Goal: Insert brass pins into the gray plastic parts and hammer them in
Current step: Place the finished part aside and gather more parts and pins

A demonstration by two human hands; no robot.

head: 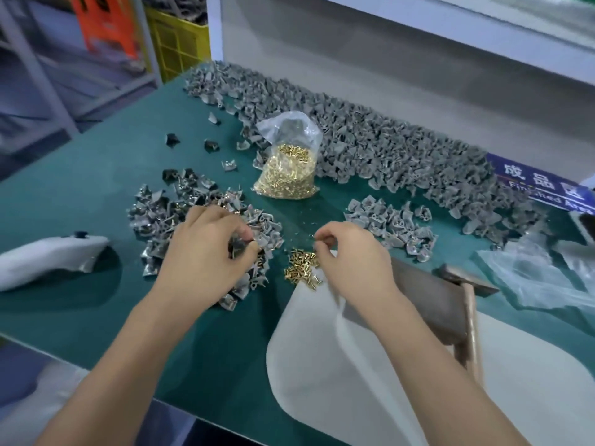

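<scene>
My left hand [206, 249] grips a gray plastic part [240, 247] above a pile of gray parts [154, 210] on the green table [96, 194]. My right hand [351, 252] hovers over a small heap of loose brass pins [301, 267], with thumb and forefinger pinched together; any pin between them is too small to see. A clear bag of brass pins [286, 169] stands behind the hands. A hammer [470, 304] with a wooden handle lies to the right, its head on a dark metal block [428, 297].
A long heap of gray parts [370, 136] runs along the back of the table. A smaller gray pile [392, 223] lies right of centre. White curved shells lie at the left [48, 259] and front right [322, 365]. Clear plastic bags [541, 275] sit far right.
</scene>
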